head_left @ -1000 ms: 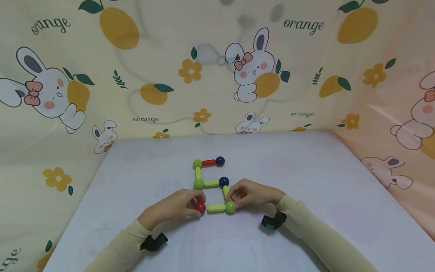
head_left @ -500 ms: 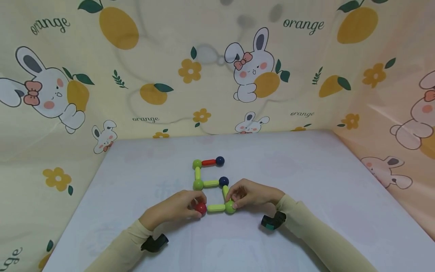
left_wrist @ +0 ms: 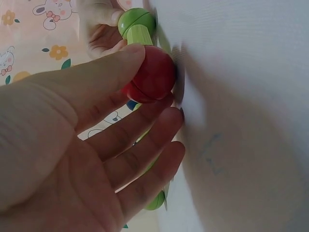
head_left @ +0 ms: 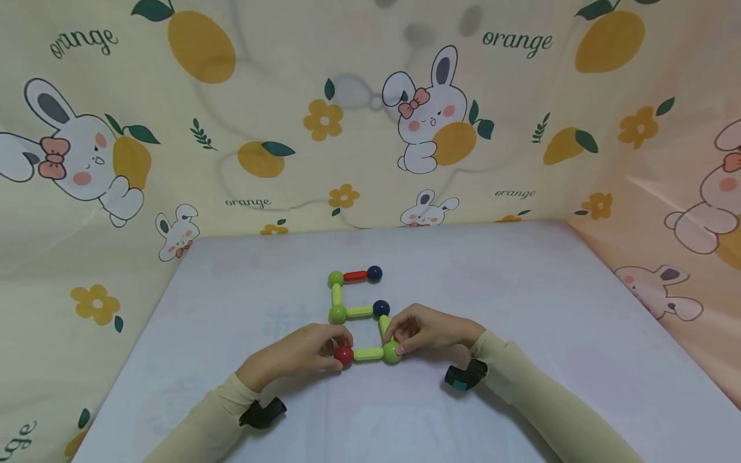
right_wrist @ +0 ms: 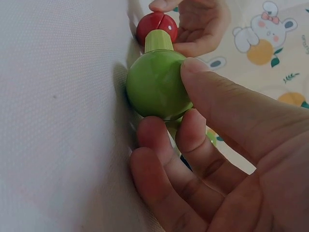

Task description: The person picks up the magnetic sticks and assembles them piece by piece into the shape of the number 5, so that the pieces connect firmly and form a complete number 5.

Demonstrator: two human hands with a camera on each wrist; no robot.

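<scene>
My left hand (head_left: 301,350) pinches a red ball (head_left: 344,355) between thumb and fingers at the near left of a ball-and-stick figure. The ball meets the end of a light green stick (head_left: 368,354). At that stick's other end, my right hand (head_left: 431,331) holds a green ball (head_left: 392,352), thumb and fingertips on it in the right wrist view. From there another light green stick (head_left: 384,328) runs back to a dark blue ball (head_left: 381,309). Farther back, a stick (head_left: 360,311) joins it to a green ball (head_left: 338,314).
The figure continues through a stick (head_left: 337,295) to a green ball (head_left: 336,278), then a red stick (head_left: 356,276) and a dark blue ball (head_left: 374,274). It lies on a white table (head_left: 492,270). Behind stands a patterned cloth backdrop (head_left: 359,148).
My left hand has slid the red ball slightly right, closing the small gap to the light green stick's end. My right hand stays in place on the green ball.
</scene>
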